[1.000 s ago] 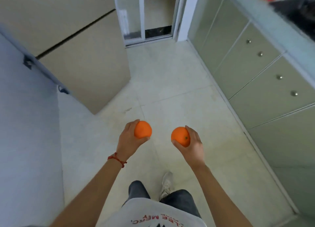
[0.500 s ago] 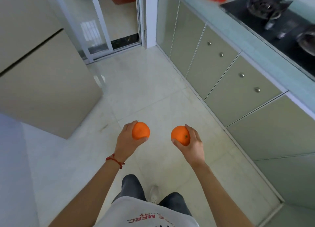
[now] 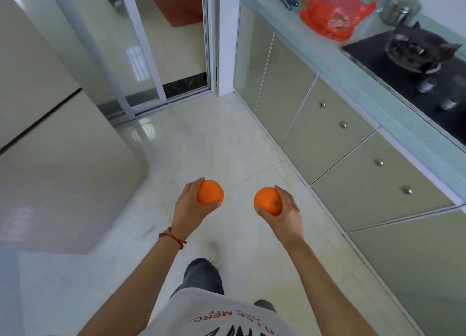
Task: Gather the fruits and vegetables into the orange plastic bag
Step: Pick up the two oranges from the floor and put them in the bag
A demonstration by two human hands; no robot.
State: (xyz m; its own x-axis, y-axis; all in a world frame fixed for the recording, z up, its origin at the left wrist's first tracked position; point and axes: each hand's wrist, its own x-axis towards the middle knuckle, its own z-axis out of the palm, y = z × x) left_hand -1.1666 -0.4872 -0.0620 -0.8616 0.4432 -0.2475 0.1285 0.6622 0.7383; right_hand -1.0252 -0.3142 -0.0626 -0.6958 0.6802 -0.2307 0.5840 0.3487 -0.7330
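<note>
The person stands on a pale tiled floor [image 3: 201, 143] with both arms held out in front, each hand carrying one orange. The left hand [image 3: 187, 209] has its grip closed round the left orange [image 3: 210, 192]: the thumb sits under the fruit and the fingers curl over its far side. The right hand [image 3: 287, 213] grips the right orange [image 3: 267, 201] in the same manner, thumb below and fingers wrapped behind it (the small green stem scar faces the camera). The two oranges are level with each other and apart, with bare floor showing between them.

A red string bracelet [image 3: 172, 237] circles the left wrist. Below the arms a grey shirt with red lettering [image 3: 227, 315], dark trousers and one light shoe [image 3: 212, 252] are in view.

The orange plastic bag [image 3: 334, 16] lies crumpled on the pale green bench [image 3: 353, 75] at the upper right, well away from both hands. Just to its left on the bench lies a utensil with a dark handle [image 3: 290, 2] (what kind I cannot tell). To its right sits a black gas hob [image 3: 416, 65] with a burner. Under the bench runs a row of green cabinet doors [image 3: 327, 131] with round metal knobs. A glass sliding door [image 3: 151, 45] stands at the far end of the floor.
</note>
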